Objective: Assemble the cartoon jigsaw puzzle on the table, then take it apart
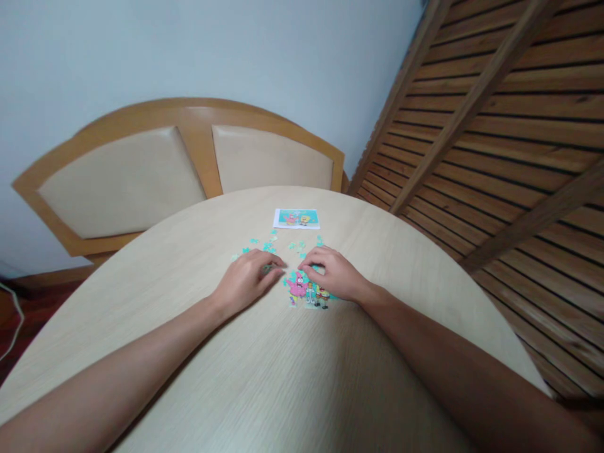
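A partly joined jigsaw puzzle (298, 289) lies flat on the table, showing a pink starfish, a yellow sponge figure and a white-suited figure between them. My right hand (336, 274) rests over its upper right part and hides some of it. The thumb and fingertips are pinched together at the puzzle's upper edge; whatever is between them is too small to make out. Left of the puzzle, my left hand (248, 280) is half curled, with a small gap between thumb and forefinger. Loose turquoise puzzle pieces (268, 246) lie just beyond it, some partly hidden.
Behind the pieces lies a reference picture (298, 218) with the same cartoon figures. The round wooden table (212, 384) has a padded bench back (198, 145) at its far side. Wooden slatted panels (472, 138) stand on the right. More loose pieces (297, 246) lie between the picture and my hands.
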Demonstrator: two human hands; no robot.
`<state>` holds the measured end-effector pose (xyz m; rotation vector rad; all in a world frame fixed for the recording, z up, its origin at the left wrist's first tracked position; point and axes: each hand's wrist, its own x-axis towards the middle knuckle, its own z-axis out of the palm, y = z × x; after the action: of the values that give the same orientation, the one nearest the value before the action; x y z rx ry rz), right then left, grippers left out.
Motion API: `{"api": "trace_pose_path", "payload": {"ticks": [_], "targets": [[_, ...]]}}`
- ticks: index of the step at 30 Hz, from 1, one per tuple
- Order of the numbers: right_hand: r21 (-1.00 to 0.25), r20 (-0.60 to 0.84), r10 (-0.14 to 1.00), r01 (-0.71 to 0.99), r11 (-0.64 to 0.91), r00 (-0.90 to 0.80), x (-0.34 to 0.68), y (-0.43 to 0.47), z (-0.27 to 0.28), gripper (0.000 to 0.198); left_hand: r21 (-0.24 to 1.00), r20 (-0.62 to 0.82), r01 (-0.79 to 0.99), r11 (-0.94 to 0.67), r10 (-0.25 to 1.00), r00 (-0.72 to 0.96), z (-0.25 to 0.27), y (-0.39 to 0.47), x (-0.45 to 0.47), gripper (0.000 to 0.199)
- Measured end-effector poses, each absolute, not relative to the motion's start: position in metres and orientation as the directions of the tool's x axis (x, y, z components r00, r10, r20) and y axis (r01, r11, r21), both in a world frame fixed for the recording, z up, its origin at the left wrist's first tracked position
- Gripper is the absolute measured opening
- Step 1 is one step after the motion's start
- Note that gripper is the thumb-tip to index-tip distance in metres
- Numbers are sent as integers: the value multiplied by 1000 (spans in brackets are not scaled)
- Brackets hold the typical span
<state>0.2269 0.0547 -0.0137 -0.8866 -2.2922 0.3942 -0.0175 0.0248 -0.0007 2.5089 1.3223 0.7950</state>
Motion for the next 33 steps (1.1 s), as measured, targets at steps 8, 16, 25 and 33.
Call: {"api": "trace_pose_path", "payload": {"ticks": [8, 16, 25, 33], "targets": [[-602, 466, 772, 485, 634, -432, 228, 59, -15, 14, 272, 232, 915, -297, 943, 237, 17, 49, -52, 25], [-669, 464, 871, 581, 463, -160, 233, 67, -19, 17, 143, 0, 983, -115, 993, 116, 42, 58, -85, 24], [-728, 448, 894, 589, 350, 22, 240, 73, -21, 21, 201, -186, 972, -121, 970, 159, 42, 63, -96, 26], [-696, 453, 888, 592, 406, -77, 237, 70, -20, 17, 295, -156, 924, -244, 942, 298, 31, 68, -99, 26]]}}
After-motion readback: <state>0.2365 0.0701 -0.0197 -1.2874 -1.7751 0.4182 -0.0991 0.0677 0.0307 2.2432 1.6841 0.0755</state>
